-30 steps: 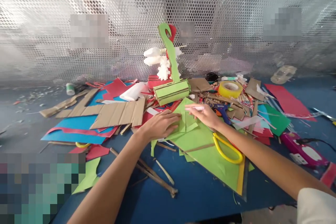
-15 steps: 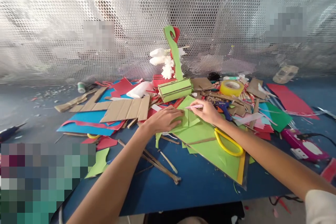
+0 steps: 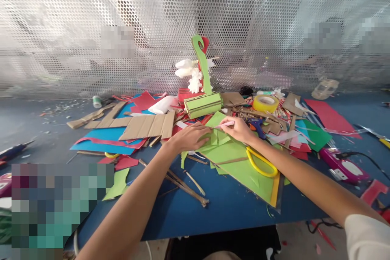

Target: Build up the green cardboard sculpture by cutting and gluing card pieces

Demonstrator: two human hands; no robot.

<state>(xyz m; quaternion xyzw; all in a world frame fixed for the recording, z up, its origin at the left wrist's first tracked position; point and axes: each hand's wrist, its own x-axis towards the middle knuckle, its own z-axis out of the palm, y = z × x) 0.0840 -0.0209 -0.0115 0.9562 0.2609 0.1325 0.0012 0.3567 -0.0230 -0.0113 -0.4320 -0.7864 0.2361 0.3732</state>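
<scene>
My left hand [image 3: 191, 136] lies with its fingers stretched out on green paper [image 3: 234, 170], holding down smaller green pieces [image 3: 223, 138] on top. Just right of it, my right hand [image 3: 240, 129] pinches a pale pink pen [image 3: 227, 123], its tip pointing left onto the green paper beside the left fingertips. Yellow scissors handles [image 3: 262, 174] rest on the green sheet below my right wrist. Behind my hands stands a green and red cardboard model [image 3: 203, 106] with a tall hooked stem and white flower-like pieces [image 3: 195, 81].
Cut cardboard [image 3: 149, 126] and blue paper [image 3: 100, 142] lie to the left. On the right are a yellow tape roll [image 3: 264, 108], a blue glue gun [image 3: 258, 128] and a magenta device [image 3: 344, 166]. Sticks [image 3: 189, 191] lie in front; a perforated metal screen [image 3: 158, 16] stands behind.
The view has shifted, showing more of the screen's top and the floor. My left hand stays on the green paper; my right hand, still pinching the pen, has shifted only slightly.
</scene>
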